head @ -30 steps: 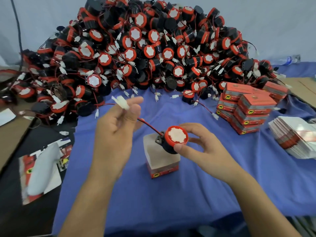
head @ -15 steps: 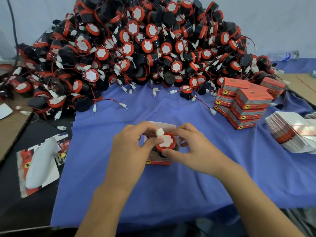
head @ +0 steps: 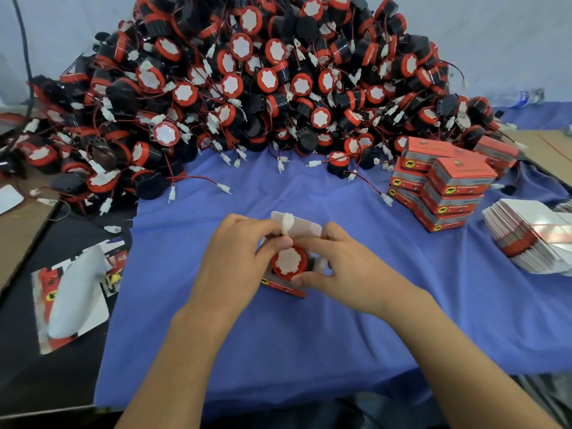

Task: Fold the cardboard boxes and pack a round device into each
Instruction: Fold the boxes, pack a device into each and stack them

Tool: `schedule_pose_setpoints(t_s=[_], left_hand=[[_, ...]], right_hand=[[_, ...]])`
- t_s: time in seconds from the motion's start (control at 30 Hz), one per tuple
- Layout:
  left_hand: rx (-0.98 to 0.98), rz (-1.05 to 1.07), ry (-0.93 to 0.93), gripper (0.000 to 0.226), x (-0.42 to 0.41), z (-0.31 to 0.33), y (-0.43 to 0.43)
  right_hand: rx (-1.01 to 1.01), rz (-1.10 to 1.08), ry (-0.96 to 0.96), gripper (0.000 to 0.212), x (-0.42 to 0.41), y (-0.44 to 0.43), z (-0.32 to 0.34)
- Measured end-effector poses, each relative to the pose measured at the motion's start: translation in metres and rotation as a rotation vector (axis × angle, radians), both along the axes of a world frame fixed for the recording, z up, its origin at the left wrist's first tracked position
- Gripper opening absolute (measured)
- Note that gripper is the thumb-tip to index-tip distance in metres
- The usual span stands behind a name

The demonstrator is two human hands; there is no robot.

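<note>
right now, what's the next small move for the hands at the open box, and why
Probably tuck the white connector down beside the round device. The left hand pinches it above the box, in front of the open flap, while the right hand holds the device in the box mouth. Sticking up, it would likely block the flap.

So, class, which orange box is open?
The box between left hand and right hand: white flap up, round device inside; the stacked boxes at right are shut.
</note>
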State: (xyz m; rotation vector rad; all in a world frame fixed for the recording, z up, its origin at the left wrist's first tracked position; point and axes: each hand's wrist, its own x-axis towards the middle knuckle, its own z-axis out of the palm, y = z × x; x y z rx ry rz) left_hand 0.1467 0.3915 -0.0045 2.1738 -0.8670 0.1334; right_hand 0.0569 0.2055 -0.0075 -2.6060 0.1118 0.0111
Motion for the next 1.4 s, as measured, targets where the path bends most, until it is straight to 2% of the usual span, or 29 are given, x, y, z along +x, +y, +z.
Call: schedule_pose_setpoints(t_s=[0.13, 0.23, 0.4, 0.53, 0.67, 0.77, 0.8, 0.9, 0.93, 1.03, 1.1, 1.23, 1.4], left_hand=[[0.103, -0.052, 0.014, 0.039, 0.009, 0.002, -0.002], [0.127, -0.076, 0.055, 0.045, 0.016, 0.000, -0.003], [0.251, -0.161, 0.163, 0.021, 0.025, 0.001, -0.003], [0.297, -0.162, 0.158, 0.007, 0.024, 0.003, -0.005], [0.294, -0.110, 0.070, 0.019, 0.020, 0.004, -0.008], [0.334, -0.069, -0.036, 0.017, 0.015, 0.002, -0.012], [0.341, -0.057, -0.068, 0.015, 0.013, 0.000, -0.013], [0.335, -0.014, -0.116, 0.014, 0.007, -0.006, -0.017], [0.328, -0.007, -0.109, 0.013, 0.006, -0.007, -0.019], [0.311, 0.000, -0.077, 0.009, 0.004, -0.011, -0.023], [0.288, 0.005, -0.050, 0.011, 0.005, -0.015, -0.024], [0.188, 0.022, 0.017, 0.030, 0.004, -0.019, -0.024], [0.221, -0.006, 0.041, 0.016, 0.003, -0.019, -0.024]], right_hand=[[0.050, 0.033, 0.035, 0.054, 0.000, 0.000, -0.004], [0.068, 0.053, 0.009, 0.051, 0.001, -0.001, -0.007], [0.131, -0.063, -0.071, 0.031, 0.004, 0.002, -0.013], [0.117, -0.098, -0.042, 0.021, 0.006, 0.006, -0.016], [0.111, -0.077, -0.028, 0.016, 0.006, 0.005, -0.018], [0.213, -0.057, -0.068, 0.013, 0.004, 0.004, -0.016], [0.248, -0.075, -0.088, 0.014, 0.004, 0.005, -0.015], [0.317, -0.183, -0.174, 0.042, 0.007, 0.012, -0.016], [0.311, -0.223, -0.204, 0.045, 0.008, 0.015, -0.017], [0.286, -0.359, -0.291, 0.018, 0.012, 0.021, -0.022], [0.252, -0.411, -0.397, 0.008, 0.010, 0.021, -0.023], [0.018, -0.346, -0.549, 0.015, 0.008, 0.021, -0.022], [-0.293, -0.374, -0.509, 0.018, 0.009, 0.024, -0.014]])
